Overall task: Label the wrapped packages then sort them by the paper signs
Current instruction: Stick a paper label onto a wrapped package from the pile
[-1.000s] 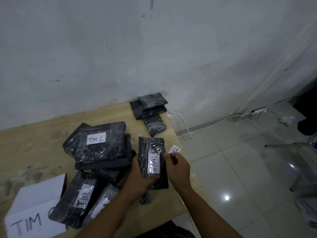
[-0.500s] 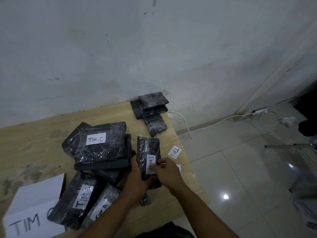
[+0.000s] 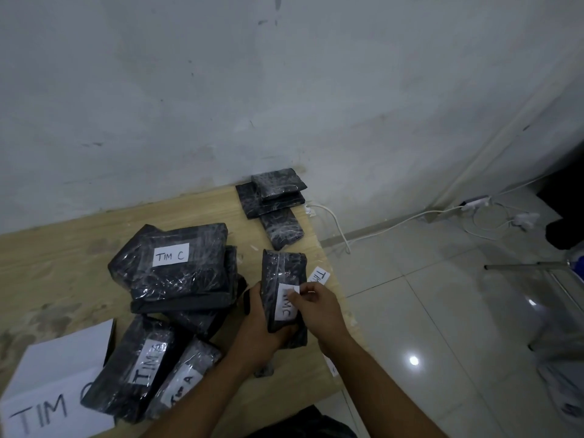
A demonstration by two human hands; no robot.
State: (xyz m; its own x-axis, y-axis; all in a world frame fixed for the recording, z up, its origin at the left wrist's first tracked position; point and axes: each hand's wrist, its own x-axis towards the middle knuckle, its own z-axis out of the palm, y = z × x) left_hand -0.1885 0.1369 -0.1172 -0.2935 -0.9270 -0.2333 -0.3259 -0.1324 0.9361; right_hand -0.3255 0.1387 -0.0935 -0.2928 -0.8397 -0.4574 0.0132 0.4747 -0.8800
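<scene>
Pale, scuffed plaster backs a light wood-grain worktop [image 3: 63, 248], with glossy floor tiles [image 3: 442, 311] to the right. Near the worktop's right edge, we see the left hand [image 3: 262, 330] holding the held package [image 3: 281, 270] tilted up, its fingers curled round the left side and near end. The right hand [image 3: 319, 308] has thumb and forefinger closed on the far corner of the label [image 3: 286, 306], which lies on the package's face.

We judge the main risk to be a crooked or creased label: the wrap is slick, wrinkled film, so paper could bridge the ridges and lift at a corner. That same slickness could let the package slide in a one-handed grip. A loose slip [image 3: 319, 275] lies just beside it at the worktop's edge, and a sweep of the right forearm could send it to the floor. Mis-sorting is also possible, since two TIM A packages [image 3: 142, 365] lean against the paper sign [image 3: 57, 390], whose last letter they cover.

All the packages are flat, black, rectangular blocks under clear film that catches the light. The TIM C stack [image 3: 177, 267] is broad and soft-cornered. The unlabelled packages [image 3: 275, 197] at the far edge are smaller. Label, slip and sign are matte white paper with dark marker lettering.
</scene>
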